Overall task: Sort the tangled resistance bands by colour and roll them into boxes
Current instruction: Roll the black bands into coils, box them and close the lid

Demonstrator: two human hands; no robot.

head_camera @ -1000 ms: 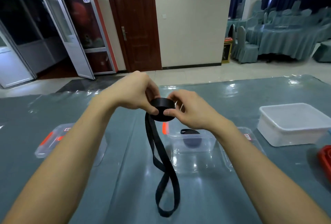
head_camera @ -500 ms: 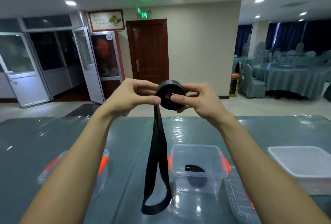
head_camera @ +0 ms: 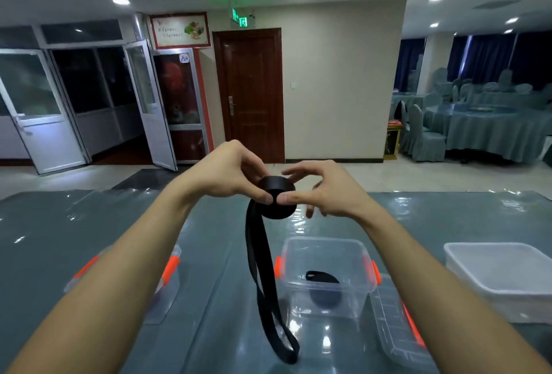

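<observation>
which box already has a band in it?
Middle clear orange-latched plastic box: a rolled black band lies inside. White plastic tub shows none; left clear box is mostly hidden.

I read the band (head_camera: 276, 201) as plain black, roll and hanging tail alike. The clear box (head_camera: 298, 290) carries orange latches, and the band inside it (head_camera: 321, 276) looks black too. The counter (head_camera: 74, 239) is glossy teal-grey, unpatterned; the tub (head_camera: 493, 299) is white.

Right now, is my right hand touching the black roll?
Touching. The head view shows the right hand with its thumb pressed against the black roll, no gap between them.
</observation>
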